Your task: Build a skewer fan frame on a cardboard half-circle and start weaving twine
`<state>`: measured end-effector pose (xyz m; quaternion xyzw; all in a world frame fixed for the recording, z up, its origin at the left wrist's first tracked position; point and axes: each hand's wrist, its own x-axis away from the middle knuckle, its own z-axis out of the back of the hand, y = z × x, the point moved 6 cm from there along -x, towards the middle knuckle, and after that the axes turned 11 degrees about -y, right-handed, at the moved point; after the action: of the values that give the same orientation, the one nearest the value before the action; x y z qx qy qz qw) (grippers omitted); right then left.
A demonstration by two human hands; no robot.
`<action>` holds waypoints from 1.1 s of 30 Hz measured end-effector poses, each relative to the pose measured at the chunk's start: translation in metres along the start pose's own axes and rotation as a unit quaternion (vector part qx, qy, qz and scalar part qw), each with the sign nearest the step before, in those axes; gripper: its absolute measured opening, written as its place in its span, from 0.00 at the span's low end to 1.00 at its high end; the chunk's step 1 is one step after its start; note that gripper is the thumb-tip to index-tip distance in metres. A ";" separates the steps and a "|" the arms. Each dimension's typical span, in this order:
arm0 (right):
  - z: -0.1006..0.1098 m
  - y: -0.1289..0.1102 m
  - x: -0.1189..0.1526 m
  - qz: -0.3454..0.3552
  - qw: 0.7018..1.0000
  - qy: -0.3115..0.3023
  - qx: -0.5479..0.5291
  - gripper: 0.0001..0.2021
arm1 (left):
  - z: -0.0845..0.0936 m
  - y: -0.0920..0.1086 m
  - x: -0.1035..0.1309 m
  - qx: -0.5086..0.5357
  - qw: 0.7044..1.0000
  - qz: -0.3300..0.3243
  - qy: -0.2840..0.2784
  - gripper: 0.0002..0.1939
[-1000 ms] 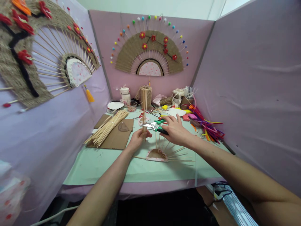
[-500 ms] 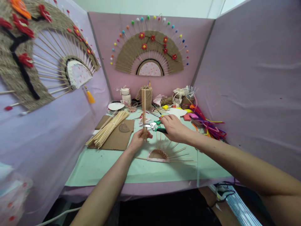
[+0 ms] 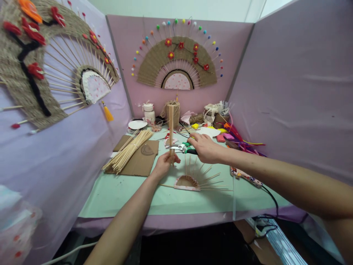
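Note:
My left hand (image 3: 164,164) is closed around the lower part of a few thin wooden sticks (image 3: 171,123), which stand upright above the table. In my right hand (image 3: 205,148) are pruning shears (image 3: 180,148) with green and black handles. Their blades lie across the sticks just above my left fingers; whether they cut into the wood cannot be made out. Below my hands, a small half-round cardboard piece (image 3: 186,181) with a pink-dotted edge lies on the table, with several sticks fanning out from it.
A bundle of sticks (image 3: 129,151) and a clear protractor (image 3: 147,149) rest on cardboard (image 3: 138,167) at left. Twine (image 3: 173,114), a white bottle (image 3: 149,113) and coloured pipe cleaners (image 3: 237,136) stand or lie behind. Finished fans hang on the back (image 3: 154,66) and left walls.
The whole view has shifted slightly, and my right forearm sits a little higher, uncovering a patterned item at the table's right. Both hands keep their hold on the sticks and shears.

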<state>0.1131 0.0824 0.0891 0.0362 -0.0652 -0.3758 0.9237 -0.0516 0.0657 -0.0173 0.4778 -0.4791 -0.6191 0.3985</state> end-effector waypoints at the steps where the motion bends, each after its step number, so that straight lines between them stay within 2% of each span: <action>1: -0.001 0.000 -0.001 0.005 1.000 -0.007 0.004 0.28 | 0.000 0.000 0.000 -0.003 1.000 0.000 -0.001 0.16; 9: -0.003 0.005 -0.008 0.023 0.999 -0.024 0.034 0.22 | 0.000 0.000 -0.001 -0.004 1.000 0.011 0.005 0.16; 24: -0.005 0.005 -0.013 -0.008 0.999 -0.041 0.027 0.19 | 0.001 -0.002 -0.004 0.031 0.999 0.038 0.021 0.21; 29: 0.002 0.009 -0.006 -0.039 0.999 -0.010 -0.033 0.15 | 0.001 -0.002 -0.002 0.049 0.998 0.028 0.029 0.20; 33: 0.017 0.024 -0.002 -0.032 0.994 0.058 -0.086 0.18 | 0.001 -0.002 -0.002 0.060 0.998 0.016 0.028 0.21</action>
<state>0.1255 0.1006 0.1081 -0.0193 0.0217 -0.4064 0.9132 -0.0519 0.0685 -0.0186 0.5106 -0.5117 -0.5688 0.3923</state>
